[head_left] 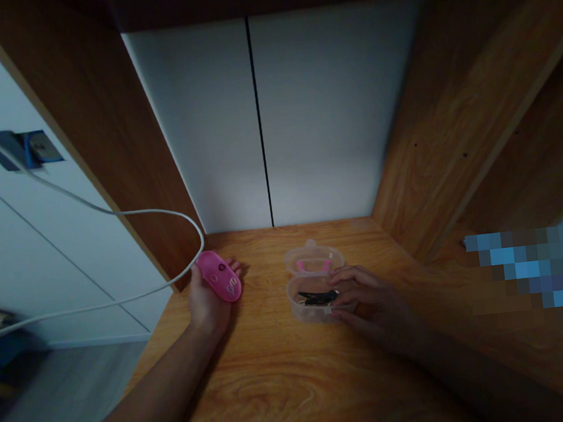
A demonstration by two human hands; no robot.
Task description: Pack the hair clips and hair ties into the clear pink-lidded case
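A pink oval tray [214, 276] rests in my left hand [208, 307], thumb along its near left edge and fingertips showing beyond its far side. Several small rings or loops lie in the tray, too small to name. To the right, a clear plastic box [299, 311] stands on the wooden surface, its lid [291, 261] flipped back. Black hair clips [315, 297] lie inside. My right hand [366, 299] is closed around the box's right side, fingers over the rim and thumb at the front. A pink piece [312, 263] shows at the lid.
The wooden desktop [260, 388] ends at a white back panel [312, 120] between wooden side panels. A white cable [151, 211] loops in from the left, passing close to the pink tray. A wall socket [43, 147] is at the upper left. A pixelated patch covers the right side.
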